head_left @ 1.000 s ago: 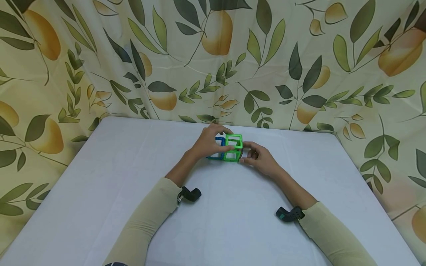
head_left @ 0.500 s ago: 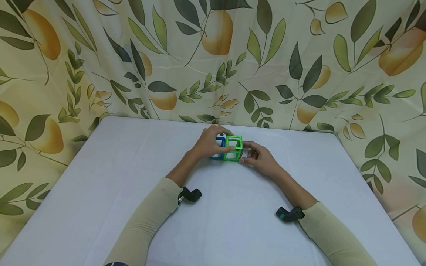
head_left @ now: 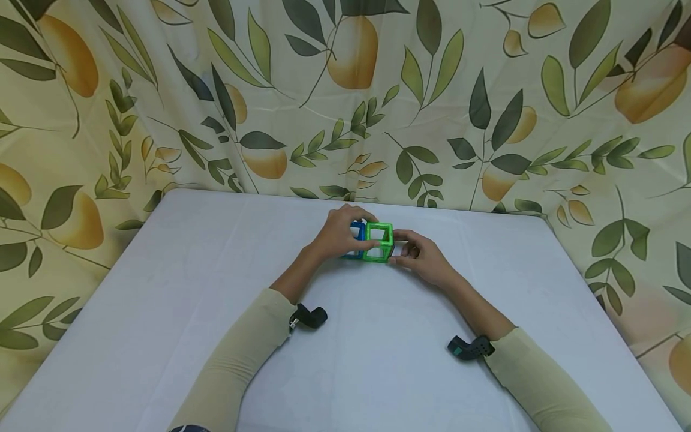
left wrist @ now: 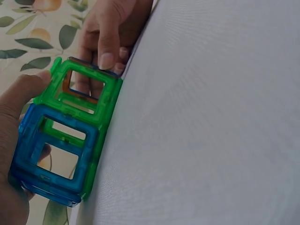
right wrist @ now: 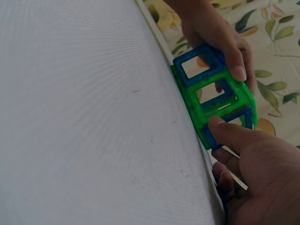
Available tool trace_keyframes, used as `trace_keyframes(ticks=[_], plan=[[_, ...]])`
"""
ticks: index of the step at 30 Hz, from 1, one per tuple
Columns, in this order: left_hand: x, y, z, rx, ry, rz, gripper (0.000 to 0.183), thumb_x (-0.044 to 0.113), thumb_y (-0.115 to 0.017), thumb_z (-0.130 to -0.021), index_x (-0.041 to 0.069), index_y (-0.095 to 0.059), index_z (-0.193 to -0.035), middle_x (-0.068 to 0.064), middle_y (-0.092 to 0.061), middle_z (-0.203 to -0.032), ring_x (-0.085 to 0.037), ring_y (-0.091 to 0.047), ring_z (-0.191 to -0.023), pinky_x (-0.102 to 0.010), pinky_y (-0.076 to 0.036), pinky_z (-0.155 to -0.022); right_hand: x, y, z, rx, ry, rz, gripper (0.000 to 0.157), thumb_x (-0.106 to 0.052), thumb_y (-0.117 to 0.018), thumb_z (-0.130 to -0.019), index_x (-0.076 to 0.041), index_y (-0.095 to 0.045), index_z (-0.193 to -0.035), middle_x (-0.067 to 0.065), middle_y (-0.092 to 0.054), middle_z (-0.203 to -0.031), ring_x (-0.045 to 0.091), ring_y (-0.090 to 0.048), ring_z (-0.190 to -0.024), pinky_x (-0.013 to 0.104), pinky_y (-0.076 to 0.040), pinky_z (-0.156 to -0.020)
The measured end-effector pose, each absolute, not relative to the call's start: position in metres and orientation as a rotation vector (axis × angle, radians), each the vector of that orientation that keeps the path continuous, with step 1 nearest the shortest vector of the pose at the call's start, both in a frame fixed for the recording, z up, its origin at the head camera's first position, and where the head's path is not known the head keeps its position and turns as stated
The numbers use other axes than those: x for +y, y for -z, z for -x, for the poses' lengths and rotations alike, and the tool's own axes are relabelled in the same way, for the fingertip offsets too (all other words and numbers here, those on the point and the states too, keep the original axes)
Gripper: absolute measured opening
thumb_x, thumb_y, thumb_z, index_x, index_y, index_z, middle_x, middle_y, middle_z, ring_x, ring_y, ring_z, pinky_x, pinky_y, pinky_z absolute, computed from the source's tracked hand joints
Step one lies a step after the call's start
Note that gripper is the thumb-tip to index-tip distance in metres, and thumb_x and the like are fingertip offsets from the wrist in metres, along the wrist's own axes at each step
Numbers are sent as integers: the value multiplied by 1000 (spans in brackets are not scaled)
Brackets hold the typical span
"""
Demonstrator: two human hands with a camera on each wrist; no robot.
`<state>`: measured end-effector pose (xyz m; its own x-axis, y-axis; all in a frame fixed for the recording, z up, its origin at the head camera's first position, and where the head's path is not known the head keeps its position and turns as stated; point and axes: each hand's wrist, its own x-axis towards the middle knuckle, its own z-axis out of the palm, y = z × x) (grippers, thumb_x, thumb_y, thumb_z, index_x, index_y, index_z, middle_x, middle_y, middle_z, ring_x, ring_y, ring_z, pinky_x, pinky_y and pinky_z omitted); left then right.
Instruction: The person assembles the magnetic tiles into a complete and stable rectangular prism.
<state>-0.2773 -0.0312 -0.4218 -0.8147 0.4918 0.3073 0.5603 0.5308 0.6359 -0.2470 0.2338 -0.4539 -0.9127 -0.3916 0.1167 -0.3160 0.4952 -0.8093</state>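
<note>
A small boxy build of see-through magnetic tiles stands at the back middle of the table, with green square frames (head_left: 379, 260) on its right and blue ones (left wrist: 56, 182) on its left. My left hand (head_left: 339, 233) grips it from the left, thumb across the front and fingers over the top and back. At the right end my right hand (head_left: 423, 258) pinches a blue-edged tile (right wrist: 212, 139), its thumb on the near side in the right wrist view. An orange-brown tile edge (left wrist: 66, 83) shows through the green frame in the left wrist view. My palms hide parts of the build.
A white cloth covers the table (head_left: 351, 360), whose back edge lies just behind the build. Behind it hangs a curtain (head_left: 345, 138) printed with leaves and fruit. Black wrist devices (head_left: 310, 316) sit at both sleeve cuffs.
The upper green frame has sunk slightly and now sits squarer over the lower one. The blue part has shifted a little right with my left hand. My right hand has stayed put.
</note>
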Motion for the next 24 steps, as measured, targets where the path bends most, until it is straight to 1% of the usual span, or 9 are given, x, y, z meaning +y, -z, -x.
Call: trace_keyframes(ticks=[6, 13, 24], plan=[[-32, 423, 278, -2686, 1119, 922, 47, 39, -88, -86, 18, -75, -126, 1, -71, -127, -19, -54, -112, -51, -34, -104, 233, 453, 246, 2648, 1387, 621, 60, -12, -83, -93, -4, -57, -146, 14, -65, -124, 26, -54, -87, 27, -45, -73], [-33, 421, 279, -2716, 1100, 915, 50, 40, -88, -86, 18, -74, -129, 0, -70, -130, -20, -54, -115, -51, -33, -105, 232, 450, 246, 2668, 1370, 633, 60, -12, -82, -92, -3, -57, -146, 15, -64, -123, 26, -55, -87, 27, -45, -73], [-34, 421, 279, -2751, 1078, 922, 54, 42, -88, -85, 19, -73, -132, 0, -70, -132, -20, -53, -116, -51, -34, -106, 232, 449, 244, 2667, 1369, 623, 60, -11, -82, -92, -3, -57, -146, 16, -64, -117, 26, -54, -86, 27, -45, -72]])
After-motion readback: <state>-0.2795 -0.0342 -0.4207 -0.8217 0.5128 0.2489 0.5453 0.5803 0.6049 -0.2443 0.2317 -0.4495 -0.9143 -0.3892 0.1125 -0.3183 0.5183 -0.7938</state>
